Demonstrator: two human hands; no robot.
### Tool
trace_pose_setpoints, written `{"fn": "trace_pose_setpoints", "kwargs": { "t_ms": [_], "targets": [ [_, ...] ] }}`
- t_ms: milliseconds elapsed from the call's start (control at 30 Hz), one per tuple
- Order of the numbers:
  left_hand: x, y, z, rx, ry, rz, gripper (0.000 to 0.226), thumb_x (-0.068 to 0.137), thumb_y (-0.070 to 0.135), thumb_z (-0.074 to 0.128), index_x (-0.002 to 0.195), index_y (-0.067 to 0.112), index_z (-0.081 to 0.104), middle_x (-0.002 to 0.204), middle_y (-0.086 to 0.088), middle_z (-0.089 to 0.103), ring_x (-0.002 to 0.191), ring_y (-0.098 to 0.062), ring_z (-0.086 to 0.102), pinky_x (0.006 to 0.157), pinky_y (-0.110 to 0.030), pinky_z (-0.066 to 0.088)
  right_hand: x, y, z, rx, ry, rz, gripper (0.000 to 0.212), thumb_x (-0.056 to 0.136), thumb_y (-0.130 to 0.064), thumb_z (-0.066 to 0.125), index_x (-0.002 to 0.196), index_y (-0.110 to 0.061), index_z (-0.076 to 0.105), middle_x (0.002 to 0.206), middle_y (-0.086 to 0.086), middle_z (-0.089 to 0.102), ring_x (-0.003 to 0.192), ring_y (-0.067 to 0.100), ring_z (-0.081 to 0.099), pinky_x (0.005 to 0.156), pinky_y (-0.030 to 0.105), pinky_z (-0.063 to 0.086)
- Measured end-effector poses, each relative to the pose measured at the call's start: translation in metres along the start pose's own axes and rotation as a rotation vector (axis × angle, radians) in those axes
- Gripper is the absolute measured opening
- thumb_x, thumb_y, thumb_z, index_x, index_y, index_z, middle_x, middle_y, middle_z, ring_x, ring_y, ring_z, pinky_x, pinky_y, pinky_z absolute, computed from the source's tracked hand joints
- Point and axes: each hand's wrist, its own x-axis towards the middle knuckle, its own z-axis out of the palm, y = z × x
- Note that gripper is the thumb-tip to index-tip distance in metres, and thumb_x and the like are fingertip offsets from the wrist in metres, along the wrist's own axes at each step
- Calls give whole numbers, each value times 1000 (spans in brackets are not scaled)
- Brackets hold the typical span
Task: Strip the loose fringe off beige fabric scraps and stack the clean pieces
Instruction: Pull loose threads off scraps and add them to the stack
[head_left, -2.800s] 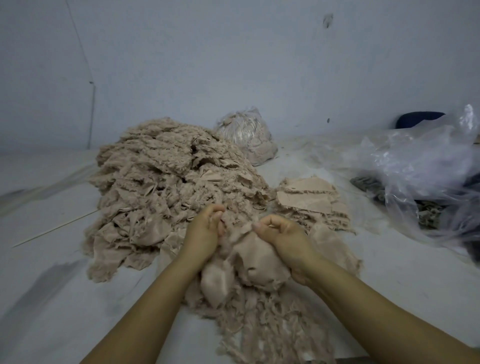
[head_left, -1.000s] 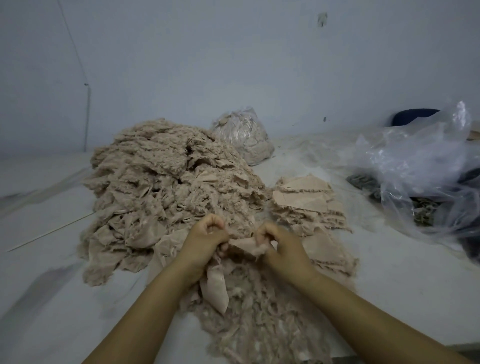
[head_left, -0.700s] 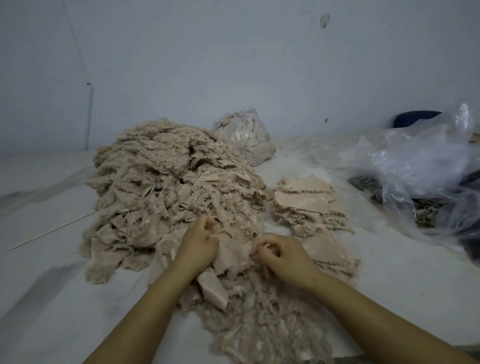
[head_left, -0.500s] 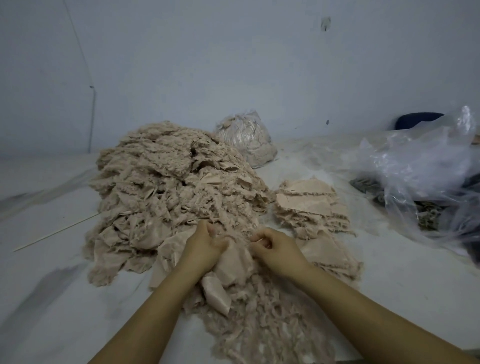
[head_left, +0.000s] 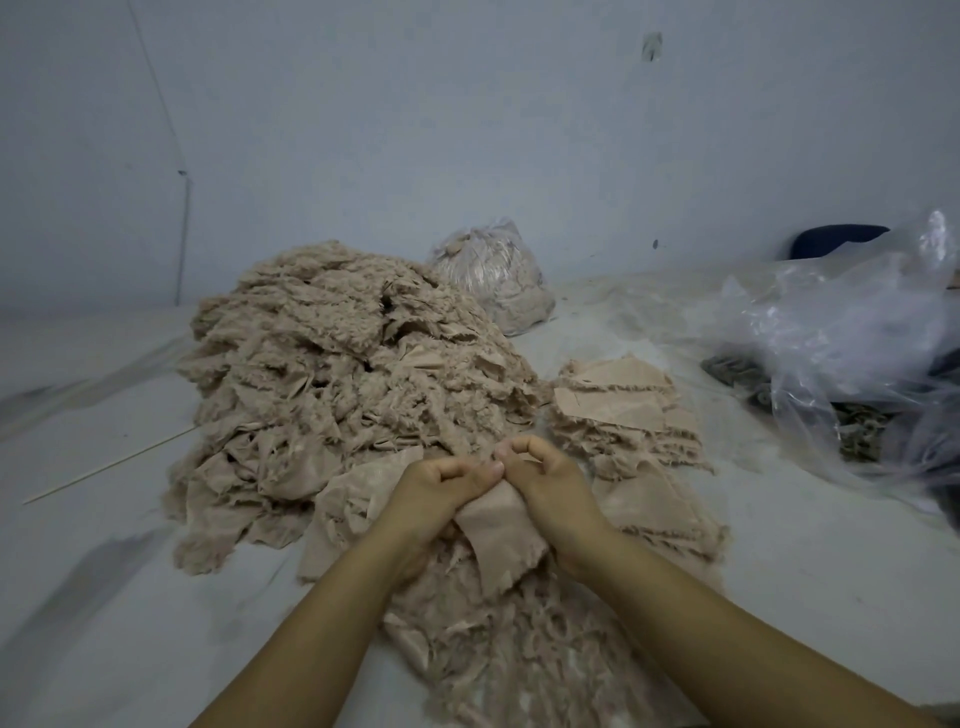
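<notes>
A thin pale stick (head_left: 111, 466) lies flat on the grey-white floor (head_left: 93, 613) at far left, angled up to the right. Next comes the big heap of unstripped scraps (head_left: 343, 384): matte beige cloth, shaggy with frayed edges, mounded high against the wall. Behind its right shoulder sits a clear bag (head_left: 493, 275) stuffed with beige material.

Your left hand (head_left: 441, 491) is curled, thumb and fingers pinching the top edge of the scrap (head_left: 498, 535). Your right hand (head_left: 545, 478) is curled too, pinching the same edge just beside the left; the thumbs nearly touch. The scrap is a smooth, fine-weave beige piece, roughly trapezoid, ragged along its lower hem. Its long axis runs from your fingers down toward you, tilting slightly right. It hangs over a fluffy litter of pulled fringe (head_left: 519, 649).

Right of your hands: the stack of flatter pieces (head_left: 618, 410), layered, edges fuzzy. Far right, crumpled clear plastic sheeting (head_left: 841, 343).
</notes>
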Motion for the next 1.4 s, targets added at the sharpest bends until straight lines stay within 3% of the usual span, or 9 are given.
{"fn": "trace_pose_setpoints", "kwargs": {
  "t_ms": [133, 300, 667, 833, 933, 1033, 1133, 1267, 1400],
  "targets": [
    [1, 2, 6, -68, 100, 62, 22, 89, 10, 60, 71, 10, 72, 62, -3, 69, 52, -9, 64, 44, -17, 46, -3, 3, -3, -48, 26, 4, 28, 82, -33, 74, 97, -15, 58, 73, 1, 62, 63, 9, 60, 57, 23, 47],
    [5, 2, 12, -132, 200, -6, 28, 93, 12, 54, 65, 11, 57, 55, -1, 57, 50, -12, 55, 55, -27, 45, -5, 6, -3, -105, -21, 48, 27, 77, -24, 79, 73, -15, 54, 61, -1, 53, 55, 8, 50, 52, 22, 42],
    [16, 1, -13, -128, 396, 27, 28, 100, 18, 42, 74, 11, 48, 40, 7, 33, 30, -4, 22, 31, -12, 17, -10, -1, -24, 22, 38, 60, 11, 86, -9, 69, 90, -1, 73, 84, 11, 68, 74, 20, 59, 70, 30, 47],
    [12, -2, -5, 213, 269, -37, 38, 93, 51, 47, 93, 15, 55, 73, -3, 56, 42, -10, 43, 37, -20, 32, -9, -7, -24, 61, 33, 53, 9, 89, -14, 65, 83, -8, 69, 75, 8, 68, 63, 17, 63, 60, 25, 51],
    [6, -1, 9, 97, 80, -17, 65, 66, 69, 59, 108, 19, 57, 94, -5, 66, 66, -12, 63, 54, -24, 48, -7, -7, -16, 7, 66, 11, 15, 93, -19, 61, 80, -12, 60, 77, 10, 64, 70, 22, 58, 66, 33, 48],
    [2, -4, 20, 24, 16, -59, 63, 63, 46, 77, 111, 8, 59, 101, -11, 70, 87, -20, 68, 69, -29, 52, -4, -3, -10, 42, 107, 28, 16, 94, -16, 59, 80, -14, 50, 76, 16, 58, 69, 25, 55, 64, 39, 46],
    [2, -5, 17, 78, 30, -6, 24, 80, 18, 72, 100, 5, 66, 86, -9, 74, 75, -17, 71, 60, -24, 54, -3, -5, -14, 75, 93, 119, 19, 88, -18, 65, 80, -14, 48, 71, 7, 58, 62, 17, 57, 56, 30, 47],
    [4, -6, 11, 227, -47, 22, 22, 75, 15, 77, 90, 3, 66, 78, -9, 71, 68, -17, 66, 56, -25, 51, -5, -8, -22, 40, -41, 167, 21, 88, -26, 67, 85, -6, 61, 69, 7, 66, 57, 14, 64, 50, 25, 50],
    [9, -6, 8, 190, 156, 54, 27, 79, 24, 73, 70, 4, 58, 61, -4, 61, 55, -15, 54, 47, -20, 41, 1, -2, -20, -23, 187, -3, 29, 94, -17, 59, 68, -13, 49, 59, 3, 52, 49, 10, 49, 47, 21, 39]
  ]
}}
